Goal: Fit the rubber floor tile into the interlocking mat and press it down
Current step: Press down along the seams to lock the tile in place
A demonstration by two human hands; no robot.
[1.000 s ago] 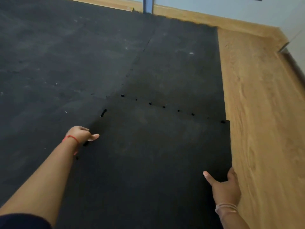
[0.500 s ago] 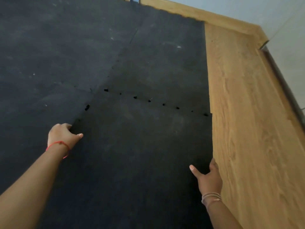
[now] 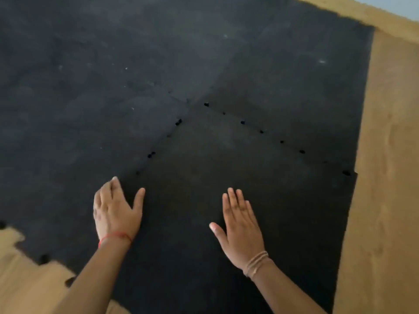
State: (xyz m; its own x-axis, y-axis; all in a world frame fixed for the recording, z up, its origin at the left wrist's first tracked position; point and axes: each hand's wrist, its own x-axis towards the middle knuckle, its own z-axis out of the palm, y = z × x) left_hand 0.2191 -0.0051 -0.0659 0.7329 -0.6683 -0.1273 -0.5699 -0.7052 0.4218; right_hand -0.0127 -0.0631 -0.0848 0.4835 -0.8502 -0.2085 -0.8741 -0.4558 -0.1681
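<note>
The black rubber floor tile [image 3: 260,189] lies flat in the near right part of the interlocking mat [image 3: 79,98]. Small dark gaps mark its left seam [image 3: 151,154] and its far seam [image 3: 261,131]. My left hand [image 3: 115,210], with a red thread at the wrist, rests flat on the tile's left edge beside the seam, fingers spread. Flat on the middle of the tile lies my right hand [image 3: 241,225], fingers together and thumb out, with thin bands at the wrist. Neither hand holds anything.
Wooden floor [image 3: 385,177] runs along the tile's right edge. More wood shows at the lower left [image 3: 25,284], where the mat's toothed edge [image 3: 43,259] ends. A wooden skirting board [image 3: 385,21] and pale wall stand at the far right corner.
My right hand left the tile's right edge and moved left onto its middle, palm down. My left hand opened from a loose curl and lies flat. The view swung left and down.
</note>
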